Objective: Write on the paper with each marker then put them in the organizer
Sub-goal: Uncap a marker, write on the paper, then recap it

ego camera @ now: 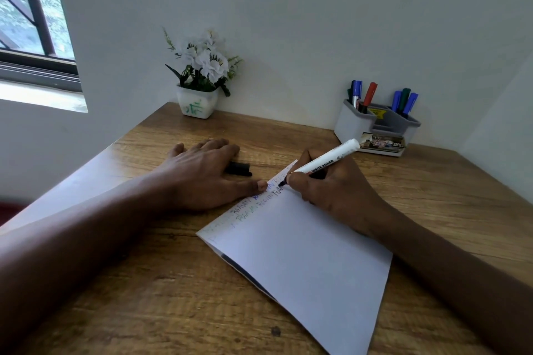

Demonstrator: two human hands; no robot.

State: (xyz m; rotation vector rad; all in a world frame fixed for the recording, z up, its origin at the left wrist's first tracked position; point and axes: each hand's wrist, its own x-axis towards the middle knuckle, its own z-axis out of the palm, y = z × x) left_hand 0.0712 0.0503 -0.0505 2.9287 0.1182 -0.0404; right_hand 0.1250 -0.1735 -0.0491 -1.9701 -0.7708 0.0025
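A white sheet of paper (302, 253) lies slanted on the wooden desk, with lines of coloured writing along its upper left edge. My right hand (331, 184) grips a white whiteboard marker (326, 160), its black tip touching the paper near the far corner. My left hand (202, 176) lies flat on the desk, its thumb touching the paper's edge. A black marker cap (239, 168) lies partly under its fingers. A grey organizer (354, 124) at the back right holds several blue, red and green markers (370, 95).
A white pot of white artificial flowers (199, 86) stands at the back of the desk against the wall. A window is at the upper left. The desk (173, 297) sits in a corner, with walls behind and to the right.
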